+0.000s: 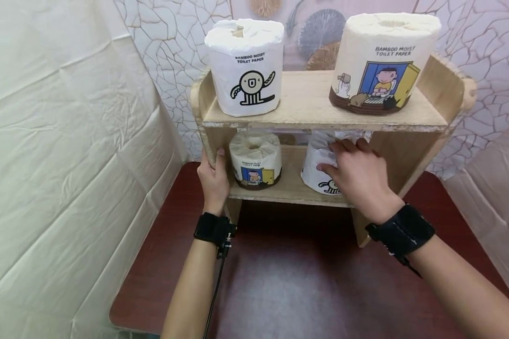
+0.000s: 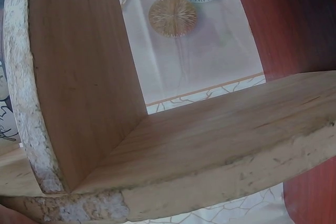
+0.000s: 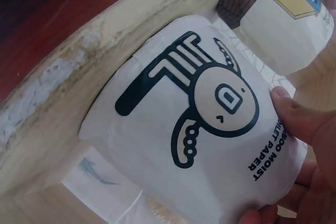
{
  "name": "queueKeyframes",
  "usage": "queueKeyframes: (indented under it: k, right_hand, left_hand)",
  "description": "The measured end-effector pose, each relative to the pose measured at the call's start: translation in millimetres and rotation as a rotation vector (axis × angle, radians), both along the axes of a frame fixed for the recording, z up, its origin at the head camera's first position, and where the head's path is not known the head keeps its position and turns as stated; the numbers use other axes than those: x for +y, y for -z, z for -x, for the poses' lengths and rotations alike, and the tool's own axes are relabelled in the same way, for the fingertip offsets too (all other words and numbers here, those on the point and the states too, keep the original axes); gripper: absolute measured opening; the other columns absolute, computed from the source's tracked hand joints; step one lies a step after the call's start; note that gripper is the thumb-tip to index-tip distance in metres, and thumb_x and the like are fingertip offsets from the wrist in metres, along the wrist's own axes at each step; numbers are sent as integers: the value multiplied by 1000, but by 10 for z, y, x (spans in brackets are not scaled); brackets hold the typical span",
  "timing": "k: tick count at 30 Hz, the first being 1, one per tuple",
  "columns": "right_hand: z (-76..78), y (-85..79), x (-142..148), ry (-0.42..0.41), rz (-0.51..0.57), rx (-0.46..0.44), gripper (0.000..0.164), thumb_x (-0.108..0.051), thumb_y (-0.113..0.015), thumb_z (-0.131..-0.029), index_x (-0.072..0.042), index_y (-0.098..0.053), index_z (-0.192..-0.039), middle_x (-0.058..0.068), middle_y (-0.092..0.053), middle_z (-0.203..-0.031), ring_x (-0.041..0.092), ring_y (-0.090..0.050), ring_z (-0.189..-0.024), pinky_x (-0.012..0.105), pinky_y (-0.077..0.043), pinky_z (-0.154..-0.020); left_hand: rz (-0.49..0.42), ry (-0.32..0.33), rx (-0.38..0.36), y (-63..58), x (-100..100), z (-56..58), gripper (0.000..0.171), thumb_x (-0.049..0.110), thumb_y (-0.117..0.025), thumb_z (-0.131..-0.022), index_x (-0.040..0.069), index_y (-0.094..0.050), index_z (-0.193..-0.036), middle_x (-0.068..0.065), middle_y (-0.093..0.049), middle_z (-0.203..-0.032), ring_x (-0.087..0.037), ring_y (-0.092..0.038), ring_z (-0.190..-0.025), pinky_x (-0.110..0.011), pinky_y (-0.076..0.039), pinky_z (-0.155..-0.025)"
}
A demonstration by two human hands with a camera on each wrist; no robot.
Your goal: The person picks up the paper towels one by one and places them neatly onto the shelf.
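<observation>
My right hand (image 1: 360, 176) grips a white toilet paper roll (image 1: 316, 162) on the lower tier of a wooden shelf (image 1: 305, 101). In the right wrist view its thumb (image 3: 299, 114) presses the front of the wrapper, beside the printed text, and the other fingers reach round the roll's top. The roll's base sits at the shelf's front edge. My left hand (image 1: 213, 181) holds the shelf's left side panel (image 1: 208, 136), the thumb inside and the fingers partly hidden outside. Left of the gripped roll, on the same tier, stands a cream toilet paper roll (image 1: 256, 160).
On the upper tier stand another white roll (image 1: 248, 68) at left and another cream roll (image 1: 383, 63) at right. The shelf rests on a dark red table (image 1: 280, 278). Pale cloth (image 1: 59, 141) hangs at the left, and a patterned backdrop (image 1: 165, 52) lies behind.
</observation>
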State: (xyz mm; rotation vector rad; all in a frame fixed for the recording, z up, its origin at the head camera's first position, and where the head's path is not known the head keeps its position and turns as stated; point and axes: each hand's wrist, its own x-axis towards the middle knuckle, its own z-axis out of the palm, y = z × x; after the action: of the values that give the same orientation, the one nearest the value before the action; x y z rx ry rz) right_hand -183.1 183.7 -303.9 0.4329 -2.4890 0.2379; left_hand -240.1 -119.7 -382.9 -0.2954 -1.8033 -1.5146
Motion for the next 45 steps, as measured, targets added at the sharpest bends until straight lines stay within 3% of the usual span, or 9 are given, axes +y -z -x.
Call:
queueKeyframes:
  k: [2,6,22,26,31,36,42,45]
  right_hand:
    - [-5,18,2,4,2,-2,45,-32,-86,-90,2,-70,-114,21,-72,-106,45,-62,-90,55,-48,-48]
    - [-12,34,11,4,5,-4,44,-31,-86,-91,2,-70,-114,21,-71,-106,45,-62,-90,55,-48,-49]
    - [-11,-3,44,-9,16,-2,40,-29,-86,-90,1,-72,-113,20,-72,-106,42,-64,-92,56,-49,-51]
    - [-29,-37,56,-4,16,-16,40,-29,-86,-91,0,-72,-116,20,-72,-107,43,-64,-94,57,-50,-51]
    - [-59,-65,69,15,16,-42,41,-30,-85,-92,-1,-72,-117,20,-72,-111,43,-63,-97,60,-50,-53]
    - [-90,-66,76,18,19,-62,40,-30,-85,-91,-1,-72,-116,20,-72,-110,42,-62,-96,60,-50,-54]
    - [-128,-60,83,10,10,-61,39,-30,-86,-91,-1,-73,-114,20,-71,-107,42,-62,-93,60,-51,-54]
    - [-138,-48,99,10,9,-61,40,-29,-86,-91,0,-73,-115,21,-71,-108,43,-62,-93,60,-51,-54]
  left_hand:
    - [1,6,1,-52,19,-67,39,14,-51,-113,0,-54,-148,-2,-31,-60,-10,-21,-50,-29,-23,-55]
    - [-1,16,-3,-120,49,-161,38,13,-51,-112,-1,-55,-147,8,-29,-60,-8,-22,-50,-27,-23,-54]
    - [-4,2,43,-147,57,-153,33,10,-53,-111,-5,-58,-139,7,-27,-62,-11,-20,-52,-29,-22,-57]
    - [-8,2,60,-158,53,-153,32,9,-53,-110,-6,-59,-138,0,-31,-62,-11,-22,-53,-29,-24,-57]
    - [-9,4,57,-101,37,-86,34,9,-53,-111,-4,-57,-141,-16,-40,-68,-13,-25,-55,-31,-28,-62]
    - [4,-18,37,69,-23,68,35,13,-54,-111,3,-58,-144,-16,-44,-69,-16,-24,-54,-33,-28,-61]
    - [20,-4,44,99,-50,99,37,22,-54,-113,6,-57,-146,-21,-71,-102,-20,-37,-59,-34,-36,-68]
    - [21,-13,42,92,-43,96,37,22,-54,-112,6,-59,-145,-16,-64,-86,-20,-35,-58,-33,-33,-66]
